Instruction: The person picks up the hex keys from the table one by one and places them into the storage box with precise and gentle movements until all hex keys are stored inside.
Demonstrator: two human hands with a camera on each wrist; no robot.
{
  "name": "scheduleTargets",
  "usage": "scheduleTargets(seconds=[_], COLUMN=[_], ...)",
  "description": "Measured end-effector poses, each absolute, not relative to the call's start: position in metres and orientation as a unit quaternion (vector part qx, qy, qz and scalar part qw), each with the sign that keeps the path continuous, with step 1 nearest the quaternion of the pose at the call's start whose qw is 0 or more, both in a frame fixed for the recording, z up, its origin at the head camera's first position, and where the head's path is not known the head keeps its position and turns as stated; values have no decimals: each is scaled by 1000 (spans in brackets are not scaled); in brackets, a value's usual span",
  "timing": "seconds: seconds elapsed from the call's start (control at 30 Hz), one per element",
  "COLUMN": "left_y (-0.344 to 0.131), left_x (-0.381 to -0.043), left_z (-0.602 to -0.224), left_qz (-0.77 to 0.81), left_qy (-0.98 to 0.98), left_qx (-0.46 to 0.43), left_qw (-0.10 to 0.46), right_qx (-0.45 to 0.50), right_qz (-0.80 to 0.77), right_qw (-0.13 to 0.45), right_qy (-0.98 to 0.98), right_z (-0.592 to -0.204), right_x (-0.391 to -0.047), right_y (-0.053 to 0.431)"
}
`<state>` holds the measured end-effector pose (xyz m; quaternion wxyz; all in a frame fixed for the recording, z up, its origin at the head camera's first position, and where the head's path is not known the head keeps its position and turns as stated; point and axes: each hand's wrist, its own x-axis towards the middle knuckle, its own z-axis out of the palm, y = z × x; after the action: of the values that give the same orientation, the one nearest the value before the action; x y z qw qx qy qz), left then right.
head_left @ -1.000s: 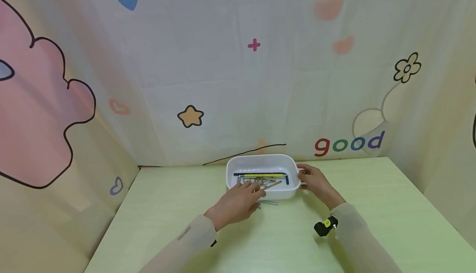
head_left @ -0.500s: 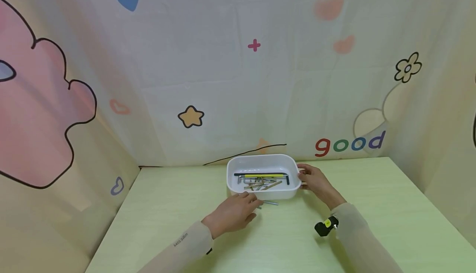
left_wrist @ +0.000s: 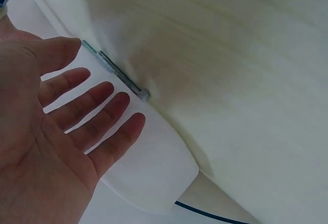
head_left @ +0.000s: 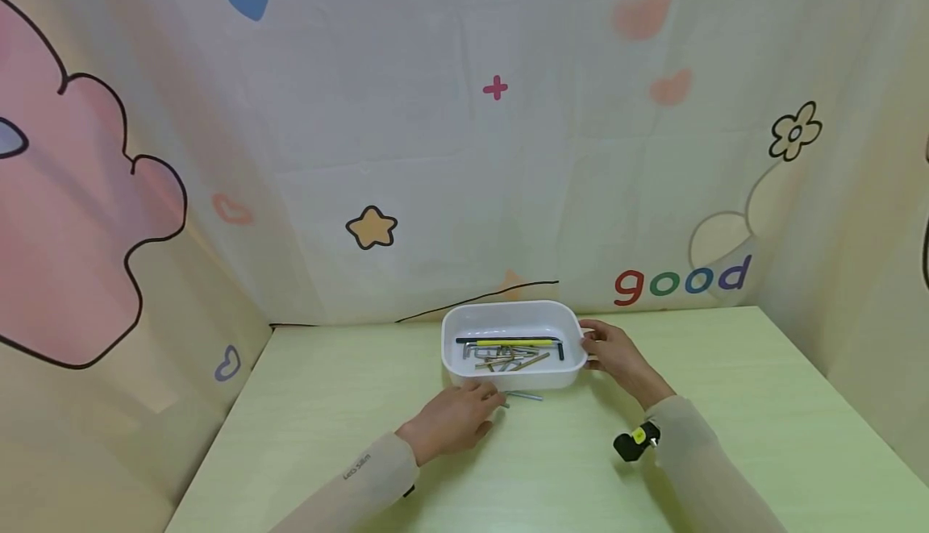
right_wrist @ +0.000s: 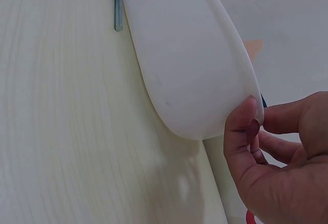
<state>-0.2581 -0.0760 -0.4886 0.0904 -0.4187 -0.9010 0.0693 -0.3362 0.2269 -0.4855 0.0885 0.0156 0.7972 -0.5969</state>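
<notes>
A white plastic box (head_left: 518,381) stands at the back of the table, holding several hex keys (head_left: 532,362), among them a long black hex key (head_left: 561,351) and a yellow one (head_left: 514,343). Silver hex keys (head_left: 526,396) lie on the table along its front wall. My left hand (head_left: 448,420) hovers by them, fingers spread and slightly bent; the left wrist view shows nothing in its palm (left_wrist: 51,137), with the silver hex keys (left_wrist: 123,75) beyond the fingertips. At the box's right end, my right hand (head_left: 624,361) pinches the rim between thumb and fingers (right_wrist: 240,126).
The pale green-yellow tabletop (head_left: 566,468) extends in front and to both sides. Close behind the box hangs a printed curtain (head_left: 435,194) with cartoon shapes. A small black device (head_left: 636,441) is fixed at the right cuff.
My left hand has drawn back from inside the box, down to the silver hex keys at its front, baring the hex keys inside. My right hand and the box stay put.
</notes>
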Motion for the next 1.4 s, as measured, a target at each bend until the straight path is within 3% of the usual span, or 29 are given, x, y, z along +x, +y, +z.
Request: scheduleTargets(seconds=[0.97, 1.4], left_y=[-78, -78], left_x=[-261, -255], left_z=[-497, -498], left_qz=[80, 120], left_qy=[-899, -900], left_qx=[-425, -418], left_qw=[69, 32], right_qx=[19, 26], right_qz=[-593, -593], right_qw=[93, 92], right_qy=[800, 799], right_z=[-484, -485], right_x=[-337, -336], right_y=[227, 226])
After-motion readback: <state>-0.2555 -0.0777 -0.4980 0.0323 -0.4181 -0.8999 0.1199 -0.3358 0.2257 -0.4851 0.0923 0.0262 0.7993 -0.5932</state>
